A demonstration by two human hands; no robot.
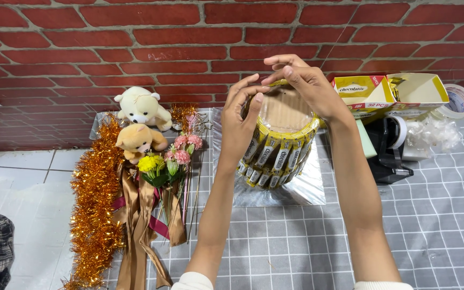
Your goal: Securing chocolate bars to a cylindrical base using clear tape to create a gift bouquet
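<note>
A round cardboard drum (284, 110) stands on a square silver board (307, 188), its side ringed with yellow-wrapped snack bars (275, 156). My left hand (241, 123) presses against the drum's left side, fingers curled over the top rim. My right hand (307, 86) reaches over the far rim from the right, fingertips pinched near the left hand's fingertips at the top edge. Whether anything thin sits between the fingers is hidden.
To the left lie orange tinsel (93, 204), two small plush bears (140, 123), artificial flowers (170, 158) and gold ribbon (140, 231). At right are an opened yellow snack box (388, 91), a black tape dispenser (390, 147) and a tape roll (460, 101). A brick wall rises behind the grey checked mat (296, 247).
</note>
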